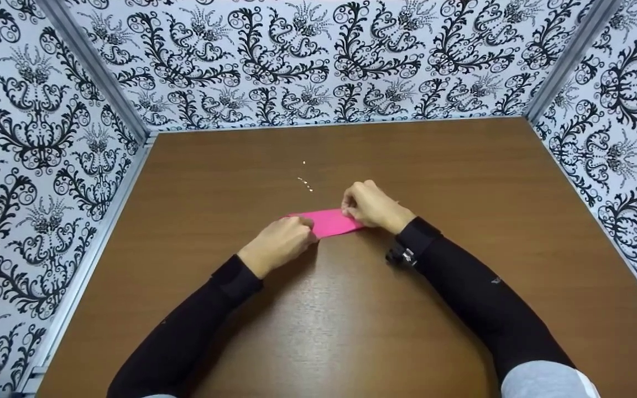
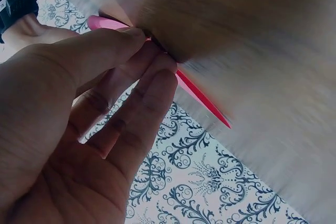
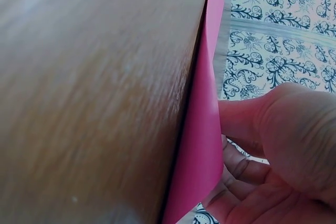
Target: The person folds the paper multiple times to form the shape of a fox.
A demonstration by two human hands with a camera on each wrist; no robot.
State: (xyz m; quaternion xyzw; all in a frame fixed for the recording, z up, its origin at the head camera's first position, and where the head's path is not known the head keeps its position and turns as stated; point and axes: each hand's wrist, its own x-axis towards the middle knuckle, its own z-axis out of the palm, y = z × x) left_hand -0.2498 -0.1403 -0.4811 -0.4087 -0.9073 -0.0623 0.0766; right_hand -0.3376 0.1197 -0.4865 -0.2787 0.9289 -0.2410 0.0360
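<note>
A bright pink piece of paper (image 1: 330, 223) lies low over the brown table, stretched between the two hands. My left hand (image 1: 282, 240) pinches its left end; in the left wrist view thumb and fingertips meet at the pink paper (image 2: 195, 90). My right hand (image 1: 372, 204) pinches the other end from the far side. Close up in the right wrist view, the pink paper (image 3: 202, 129) bows up from the wood along its length, and the right thumb (image 3: 239, 116) presses against its edge with the fingers curled beneath. Both hands partly cover the ends.
Small white specks (image 1: 306, 183) show on the wooden table (image 1: 434, 166) beyond the paper. Walls with black-and-white scroll pattern (image 1: 296, 61) enclose the back and sides. A small black camera (image 1: 401, 256) hangs at the right wrist.
</note>
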